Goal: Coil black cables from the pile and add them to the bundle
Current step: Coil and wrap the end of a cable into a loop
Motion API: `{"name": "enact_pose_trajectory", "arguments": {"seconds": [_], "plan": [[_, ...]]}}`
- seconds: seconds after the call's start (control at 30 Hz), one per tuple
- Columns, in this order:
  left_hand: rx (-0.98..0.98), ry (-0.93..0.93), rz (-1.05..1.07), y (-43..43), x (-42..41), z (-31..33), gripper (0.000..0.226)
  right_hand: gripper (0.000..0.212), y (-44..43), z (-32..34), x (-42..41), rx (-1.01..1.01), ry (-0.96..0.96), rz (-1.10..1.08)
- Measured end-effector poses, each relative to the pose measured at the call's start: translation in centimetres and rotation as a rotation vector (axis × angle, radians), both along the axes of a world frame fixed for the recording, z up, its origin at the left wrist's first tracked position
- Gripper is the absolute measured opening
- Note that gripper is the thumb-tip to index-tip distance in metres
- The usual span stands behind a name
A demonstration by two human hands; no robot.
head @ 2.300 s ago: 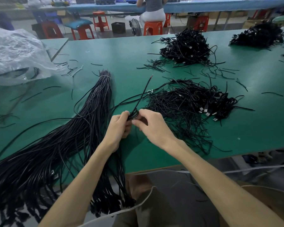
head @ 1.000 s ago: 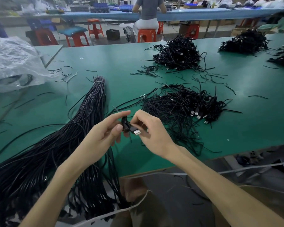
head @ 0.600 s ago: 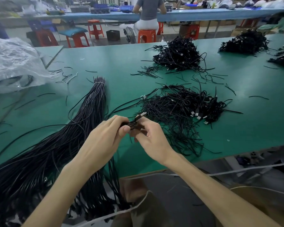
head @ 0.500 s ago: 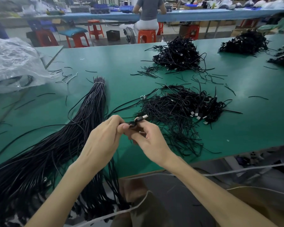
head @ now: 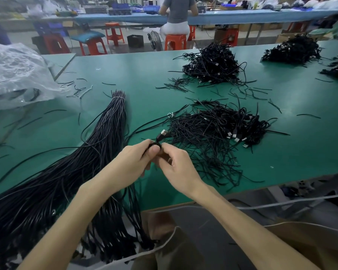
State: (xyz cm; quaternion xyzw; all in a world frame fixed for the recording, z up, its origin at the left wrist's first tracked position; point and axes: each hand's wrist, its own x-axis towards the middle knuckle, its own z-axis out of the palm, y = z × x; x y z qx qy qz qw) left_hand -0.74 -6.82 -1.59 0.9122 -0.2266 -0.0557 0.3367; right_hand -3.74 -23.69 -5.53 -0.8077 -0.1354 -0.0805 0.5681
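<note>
Progress guess: loads left. Left hand (head: 134, 162) and right hand (head: 177, 169) both pinch one small coiled cable (head: 155, 145), not yet in the bundle (head: 109, 133); pile (head: 213, 133) beside them looks big.

Black cables (head: 213, 131), green table (head: 300, 152), orange stools (head: 175, 40), blue bench (head: 242, 16)

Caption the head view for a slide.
Left hand and right hand pinch a coiled cable over the green table.
</note>
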Motion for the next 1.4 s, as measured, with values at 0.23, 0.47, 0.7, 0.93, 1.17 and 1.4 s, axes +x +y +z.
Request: {"name": "enact_pose_trajectory", "arguments": {"seconds": [0.23,0.47,0.7,0.93,1.17,1.4], "plan": [[-0.16,-0.059,0.118,-0.1,0.5,-0.6,0.039,0.021,1.1,0.5,0.1,0.089,0.034,0.013],[-0.177,0.061,0.326,-0.3,0.8,-2.2,0.053,0.019,1.7,0.1,0.0,-0.293,-0.19,-0.029],[-0.135,0.38,0.28,0.2,1.4,-1.0,0.051,0.01,1.6,-0.2,-0.5,-0.76,-0.534,0.042],[-0.411,0.546,0.023,2.8,0.8,0.4,0.051,0.01,0.8,0.7,0.1,-0.731,-0.553,0.004],[-0.418,0.435,-0.301,4.5,0.6,1.5,0.058,0.01,0.6,1.2,0.2,-0.571,-0.415,-0.007],[-0.169,0.131,-0.099,3.0,1.5,-0.4,0.022,0.016,0.6,0.6,0.1,-0.408,-0.315,0.012]]}}
